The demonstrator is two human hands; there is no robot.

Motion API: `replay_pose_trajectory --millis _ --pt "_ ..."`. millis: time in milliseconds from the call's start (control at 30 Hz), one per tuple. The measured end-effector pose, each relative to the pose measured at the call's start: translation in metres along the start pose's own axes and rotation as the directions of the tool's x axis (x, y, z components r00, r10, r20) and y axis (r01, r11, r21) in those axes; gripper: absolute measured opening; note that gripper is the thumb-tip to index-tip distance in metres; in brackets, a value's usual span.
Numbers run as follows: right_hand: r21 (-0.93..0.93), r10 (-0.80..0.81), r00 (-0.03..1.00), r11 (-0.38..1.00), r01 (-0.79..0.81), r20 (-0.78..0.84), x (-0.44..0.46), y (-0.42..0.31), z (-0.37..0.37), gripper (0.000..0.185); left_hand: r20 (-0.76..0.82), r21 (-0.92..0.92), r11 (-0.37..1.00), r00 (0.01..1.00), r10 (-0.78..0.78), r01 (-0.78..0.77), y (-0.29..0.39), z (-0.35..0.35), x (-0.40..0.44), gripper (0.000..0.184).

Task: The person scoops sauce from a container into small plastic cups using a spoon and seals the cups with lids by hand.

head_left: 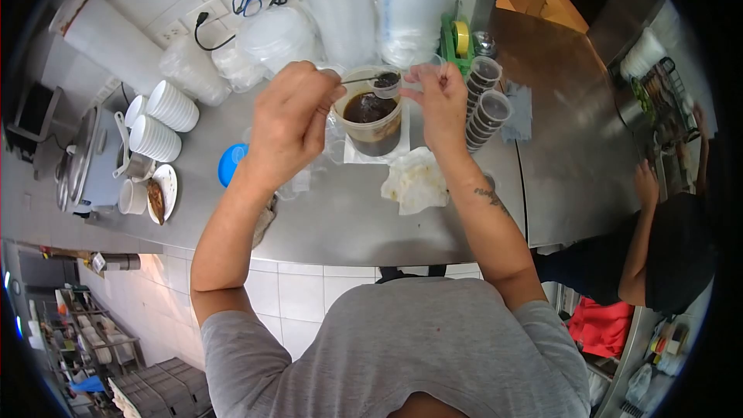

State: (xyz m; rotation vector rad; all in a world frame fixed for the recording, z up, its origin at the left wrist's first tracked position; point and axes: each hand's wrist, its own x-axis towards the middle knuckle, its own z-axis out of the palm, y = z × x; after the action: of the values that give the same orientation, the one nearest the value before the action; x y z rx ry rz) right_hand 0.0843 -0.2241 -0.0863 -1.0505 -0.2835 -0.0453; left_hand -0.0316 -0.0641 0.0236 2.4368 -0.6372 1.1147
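Note:
A round plastic tub (pixel 371 131) of dark sauce stands on a white cloth on the steel counter. My left hand (pixel 294 116) is closed on the handle of a spoon (pixel 360 80), whose bowl reaches over the tub. In the fingers of my right hand (pixel 437 97) is a small clear cup (pixel 385 87), held above the tub's back rim with dark sauce in it. Just right of my right hand, stacks of small cups (pixel 487 112) with dark contents stand upright. A crumpled, stained paper towel (pixel 416 180) lies in front of the tub.
A blue lid (pixel 232 164), stacked white cups (pixel 155 135) and a plate (pixel 164 195) with brown food are on the left. Plastic-wrapped stacks (pixel 329 8) and a green tape dispenser (pixel 458 37) line the back. A co-worker (pixel 658 255) stands at the right.

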Motion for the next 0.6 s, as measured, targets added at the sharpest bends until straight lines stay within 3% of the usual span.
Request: replay_pose_trajectory --millis 133,233,333,467,567,600 --pt "0.006 -0.011 1.000 1.000 0.011 0.002 0.000 0.002 -0.002 0.013 0.015 0.013 0.997 0.997 -0.076 0.076 0.000 0.001 -0.007 0.004" --pt "-0.001 -0.006 1.000 1.000 0.006 0.004 0.000 0.002 -0.001 0.013 -0.160 -0.051 0.977 0.964 -0.211 0.205 -0.006 0.003 -0.009 0.009" --pt "-0.018 -0.021 1.000 1.000 0.021 -0.008 -0.001 0.002 0.000 0.014 -0.228 -0.172 0.867 0.837 -0.497 0.468 -0.017 0.002 -0.017 0.015" --pt "-0.033 -0.065 0.998 0.997 0.064 -0.027 -0.002 0.005 -0.007 0.012 -0.181 -0.374 0.622 0.604 -0.776 0.688 -0.042 -0.006 -0.034 0.015" --pt "-0.024 -0.083 0.996 0.996 0.082 -0.024 -0.002 0.006 -0.011 0.009 -0.192 -0.251 0.737 0.714 -0.674 0.628 -0.046 0.029 -0.043 0.013" --pt "-0.026 -0.086 0.996 0.996 0.086 -0.020 -0.003 0.006 -0.012 0.008 -0.131 -0.256 0.778 0.777 -0.616 0.574 -0.048 0.047 -0.049 0.013"
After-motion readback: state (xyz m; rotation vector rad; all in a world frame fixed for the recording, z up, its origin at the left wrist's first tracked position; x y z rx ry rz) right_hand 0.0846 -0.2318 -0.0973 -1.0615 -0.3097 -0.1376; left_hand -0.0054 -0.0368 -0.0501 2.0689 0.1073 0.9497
